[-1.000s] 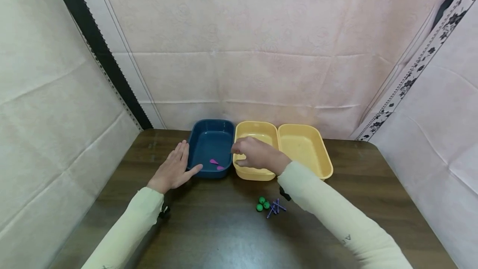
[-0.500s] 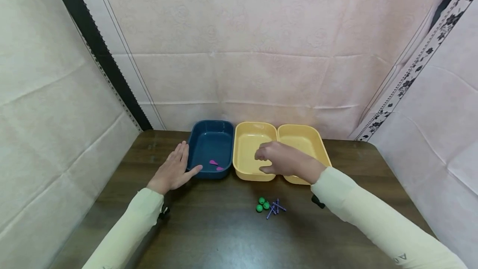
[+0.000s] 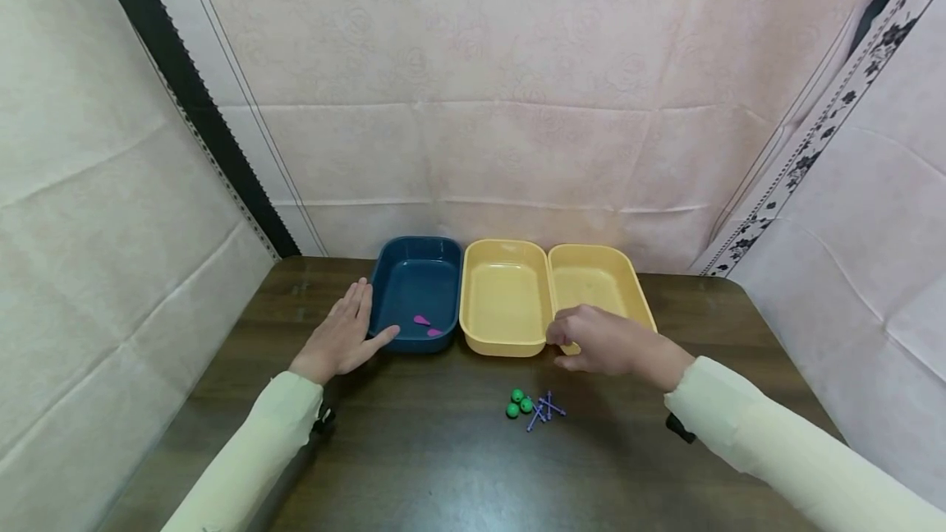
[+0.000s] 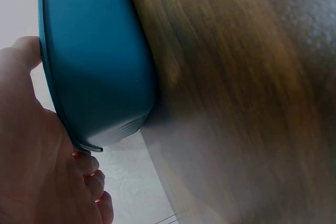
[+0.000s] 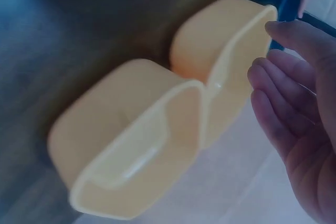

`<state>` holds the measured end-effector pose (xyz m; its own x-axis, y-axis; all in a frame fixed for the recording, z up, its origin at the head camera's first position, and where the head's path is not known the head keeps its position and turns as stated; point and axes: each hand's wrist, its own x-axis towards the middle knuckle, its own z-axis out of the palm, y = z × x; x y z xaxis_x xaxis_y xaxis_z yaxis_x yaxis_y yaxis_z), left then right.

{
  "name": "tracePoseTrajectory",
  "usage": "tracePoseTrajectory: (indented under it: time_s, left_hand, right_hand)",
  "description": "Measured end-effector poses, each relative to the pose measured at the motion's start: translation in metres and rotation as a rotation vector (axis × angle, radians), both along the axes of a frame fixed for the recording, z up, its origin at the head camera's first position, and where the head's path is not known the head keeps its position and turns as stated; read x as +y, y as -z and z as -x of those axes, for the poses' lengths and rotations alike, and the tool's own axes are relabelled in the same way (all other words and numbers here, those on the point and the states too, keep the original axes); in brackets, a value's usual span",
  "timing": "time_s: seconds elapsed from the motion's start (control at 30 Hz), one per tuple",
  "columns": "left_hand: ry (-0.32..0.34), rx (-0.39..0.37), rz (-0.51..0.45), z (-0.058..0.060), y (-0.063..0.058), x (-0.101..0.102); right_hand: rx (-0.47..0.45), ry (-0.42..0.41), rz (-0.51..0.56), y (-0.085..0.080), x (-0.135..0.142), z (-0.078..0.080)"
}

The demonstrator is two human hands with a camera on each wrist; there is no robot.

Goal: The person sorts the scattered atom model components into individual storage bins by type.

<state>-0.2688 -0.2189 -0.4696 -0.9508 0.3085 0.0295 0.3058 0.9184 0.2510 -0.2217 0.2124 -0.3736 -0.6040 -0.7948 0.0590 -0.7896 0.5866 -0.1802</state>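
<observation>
My left hand (image 3: 342,337) rests on the near left corner of the blue tray (image 3: 417,282), its fingers straight along the rim and the thumb over the front edge. Two small pink teardrop-shaped pieces (image 3: 421,320) lie inside that tray. My right hand (image 3: 609,341) hovers over the near end of the right yellow tray (image 3: 594,273); in the right wrist view its fingers (image 5: 286,98) are loosely bent and nothing lies between them. Three green balls (image 3: 526,405) sit on the table in front of the trays, beside a small heap of bluish-purple sticks (image 3: 548,409) with knobbed ends.
A middle yellow tray (image 3: 506,294) stands between the blue one and the right yellow one, all three side by side. The brown wooden table (image 3: 443,466) reaches back to a pale cloth (image 3: 473,146), with more cloth hanging at both sides.
My right hand has moved right and toward me, from over the middle yellow tray to the near end of the right one. The left hand has stayed in place.
</observation>
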Motion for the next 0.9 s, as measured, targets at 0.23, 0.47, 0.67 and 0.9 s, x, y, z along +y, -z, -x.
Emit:
tracePoseTrajectory:
  time_s: [0.23,0.47,0.67,0.9]
  left_hand:
    - [-0.002,-0.005,0.003,0.0,0.0,0.0]
    - [-0.001,0.0,0.006,-0.001,0.0,-0.001]
    - [-0.002,0.002,0.006,-0.001,0.0,-0.001]
    - [-0.002,0.002,0.002,-0.002,-0.001,-0.001]
  right_hand:
    - [-0.126,0.037,-0.008,0.025,0.012,-0.013]
    - [-0.213,0.095,-0.018,0.049,0.018,-0.023]
    - [-0.235,0.093,0.021,0.069,0.02,-0.026]
    - [-0.241,0.093,0.083,0.09,0.017,-0.03]
